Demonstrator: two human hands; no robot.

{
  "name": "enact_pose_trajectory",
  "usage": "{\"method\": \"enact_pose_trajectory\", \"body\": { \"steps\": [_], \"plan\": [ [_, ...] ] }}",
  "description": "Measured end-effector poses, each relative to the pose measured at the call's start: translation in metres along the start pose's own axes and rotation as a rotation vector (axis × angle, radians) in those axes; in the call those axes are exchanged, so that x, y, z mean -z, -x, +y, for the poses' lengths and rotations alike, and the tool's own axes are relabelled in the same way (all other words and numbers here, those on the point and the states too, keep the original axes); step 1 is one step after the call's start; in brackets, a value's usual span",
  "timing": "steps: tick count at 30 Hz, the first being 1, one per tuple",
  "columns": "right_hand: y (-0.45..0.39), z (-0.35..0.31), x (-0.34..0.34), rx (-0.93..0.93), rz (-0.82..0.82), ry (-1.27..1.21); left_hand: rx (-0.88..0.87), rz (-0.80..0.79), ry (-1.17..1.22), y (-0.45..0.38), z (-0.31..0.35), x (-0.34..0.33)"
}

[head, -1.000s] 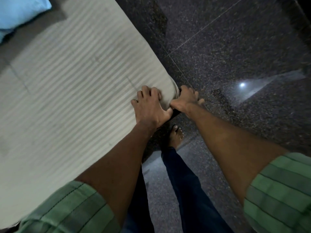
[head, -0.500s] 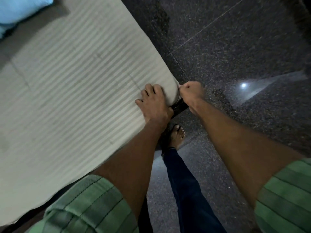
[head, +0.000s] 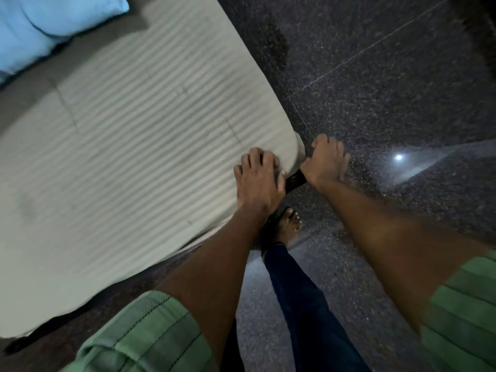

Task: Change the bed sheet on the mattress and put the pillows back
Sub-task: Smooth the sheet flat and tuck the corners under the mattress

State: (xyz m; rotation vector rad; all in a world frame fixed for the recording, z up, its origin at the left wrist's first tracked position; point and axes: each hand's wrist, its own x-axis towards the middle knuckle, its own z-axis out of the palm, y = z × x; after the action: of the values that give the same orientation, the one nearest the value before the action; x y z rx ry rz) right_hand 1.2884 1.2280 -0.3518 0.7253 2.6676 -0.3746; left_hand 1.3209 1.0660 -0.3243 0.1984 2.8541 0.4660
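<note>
Head view: I note the left hand (head: 259, 181) pressed flat on the striped bed sheet (head: 139, 146) at the mattress corner, while the right hand (head: 324, 162) is fisted on its edge there. I judge corner tucking under way; next, draw the edge under. The pillows (head: 45, 25) lie at the far end.

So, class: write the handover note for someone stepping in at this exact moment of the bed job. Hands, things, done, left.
Left hand: pressed palm-down on the striped sheet at the mattress's near corner.
Right hand: closed in a fist at the corner's side, apparently gripping the sheet edge; the grip itself is hidden.
A dark strip shows under the corner between the hands.
Blue pillows: on the far end of the bed, at the top left of the view.
Done: sheet spread flat over the top.
Left: finish this corner; other corners are out of view, so check them; then place the pillows properly.
</note>
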Motion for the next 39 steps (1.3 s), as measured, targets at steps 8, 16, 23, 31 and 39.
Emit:
{"method": "enact_pose_trajectory", "body": {
  "steps": [8, 16, 23, 31, 39],
  "plan": [
    [0.110, -0.035, -0.001, 0.192, 0.239, -0.104, -0.027, -0.118, 0.037, 0.054, -0.033, 0.030],
    [0.206, -0.138, 0.008, 0.397, -0.217, -0.081, 0.209, -0.292, 0.158, 0.124, -0.112, 0.103],
    [0.330, -0.212, 0.045, 0.424, -0.319, -0.032, 0.372, -0.353, 0.280, 0.225, -0.190, 0.191],
    [0.470, -0.293, 0.096, 0.481, -0.267, -0.027, 0.435, -0.221, 0.347, 0.321, -0.259, 0.311],
    [0.516, -0.379, 0.091, 0.490, -0.256, -0.111, 0.509, -0.151, 0.408, 0.332, -0.333, 0.380]
  ]
}}
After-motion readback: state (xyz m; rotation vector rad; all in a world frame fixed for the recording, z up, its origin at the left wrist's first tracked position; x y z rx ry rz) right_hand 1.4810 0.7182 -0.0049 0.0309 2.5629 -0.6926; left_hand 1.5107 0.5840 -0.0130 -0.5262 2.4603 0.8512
